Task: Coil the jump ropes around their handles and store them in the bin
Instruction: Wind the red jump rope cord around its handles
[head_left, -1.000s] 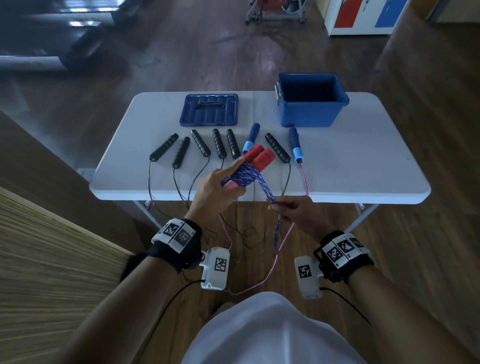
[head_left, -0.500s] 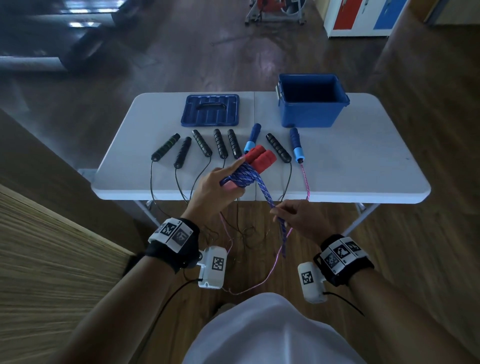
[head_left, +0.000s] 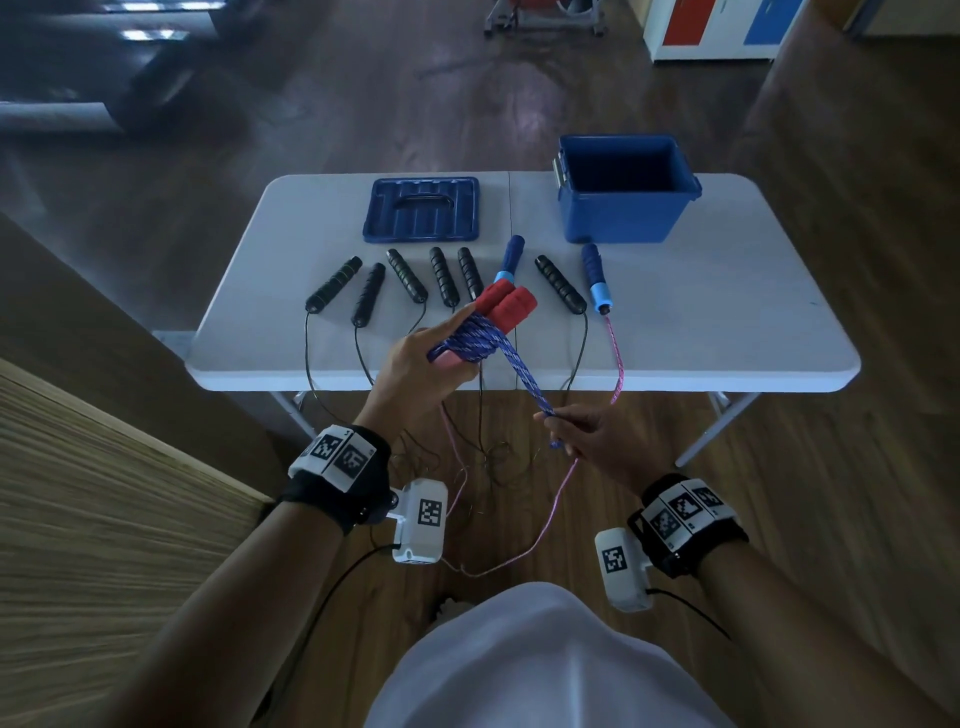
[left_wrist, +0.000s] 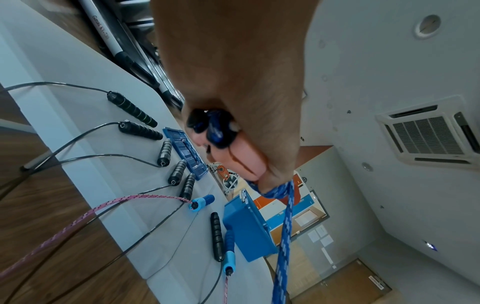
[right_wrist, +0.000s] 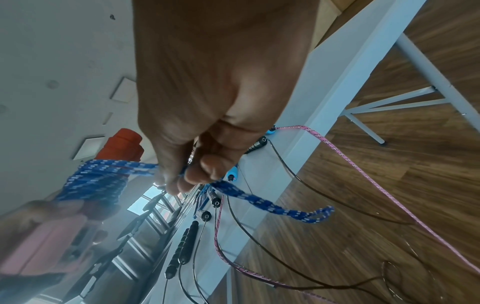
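Observation:
My left hand (head_left: 415, 364) grips two red handles (head_left: 506, 306) held side by side, with blue braided rope (head_left: 475, 340) coiled around their middle. The same handles (left_wrist: 241, 158) and hand (left_wrist: 233, 92) fill the left wrist view. From the coil a doubled strand (head_left: 524, 374) runs down to my right hand (head_left: 587, 436), which pinches it near its looped end (right_wrist: 317, 214). In the right wrist view that hand (right_wrist: 207, 102) shows the pinch. The open blue bin (head_left: 623, 192) stands at the table's far right.
On the white table (head_left: 701, 338) lie several black handles (head_left: 405, 275) and two blue handles (head_left: 595, 280), their black cords and pink rope (head_left: 615, 358) hanging over the front edge to the floor. A blue lid (head_left: 421, 208) lies left of the bin.
My right hand has slid down the blue strand toward its end, so only a short looped tail hangs below it now. The left hand with the handles has stayed in place.

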